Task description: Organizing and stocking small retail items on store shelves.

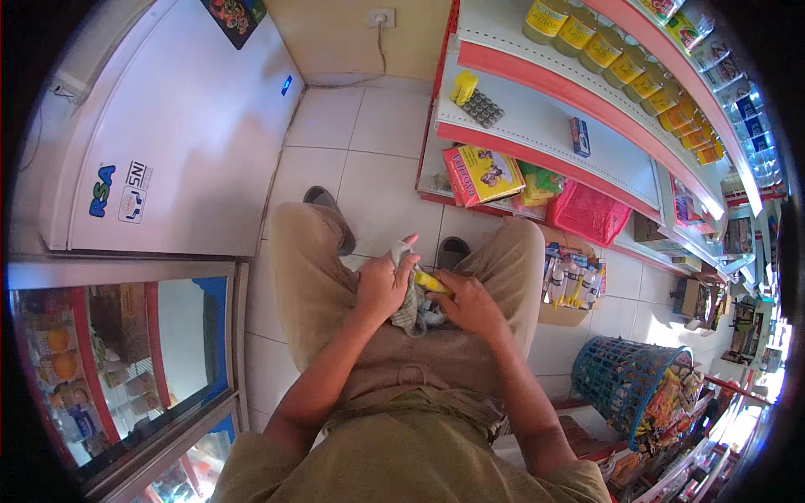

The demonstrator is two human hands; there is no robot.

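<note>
Between my knees both hands meet over my lap. My left hand [386, 281] is closed on a grey checked cloth [407, 315] that hangs down between my thighs. In my right hand [468, 300] is a small yellow tube-shaped thing [431, 282], its far end against the cloth. Its exact kind is hard to make out. Something pale and crumpled [432, 316] lies just under the right hand, partly hidden. On the shelf ahead stand similar yellow pieces [464, 86] beside a block of small dark round-topped items [484, 109].
A white chest freezer [184, 126] is at left, above a glass-fronted case [126, 352]. Red-edged shelves [537, 101] hold yellow-labelled bottles [579, 33], a small blue box [579, 137], a yellow-red box [486, 176] and a pink basket [587, 211]. A blue basket [625, 386] of packets stands right.
</note>
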